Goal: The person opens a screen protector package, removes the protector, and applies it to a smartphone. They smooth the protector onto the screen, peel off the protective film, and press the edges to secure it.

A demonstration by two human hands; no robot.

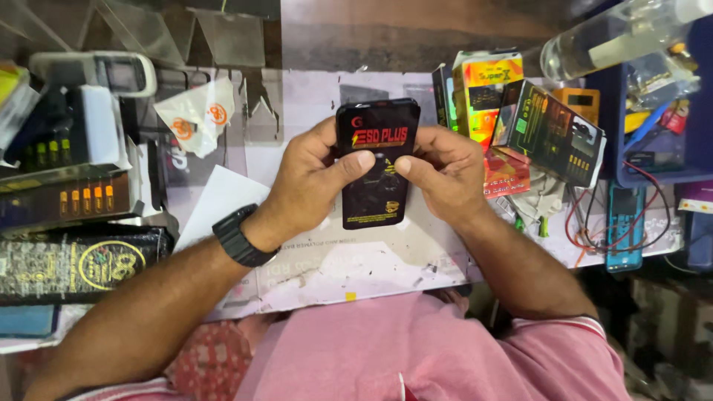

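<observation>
Both of my hands hold a black smartphone-shaped slab with a printed protective film on its face, upright above the worn white work surface. My left hand grips its left edge, thumb pressed on the front. From the other side my right hand grips the right edge, thumb tip meeting the left thumb near the middle. A black watch is on my left wrist.
Black and gold boxes are stacked at the left. A crumpled white wrapper and white paper lie at left of centre. Colourful packets, a dark box, a clear bottle, a blue tray and red wires crowd the right.
</observation>
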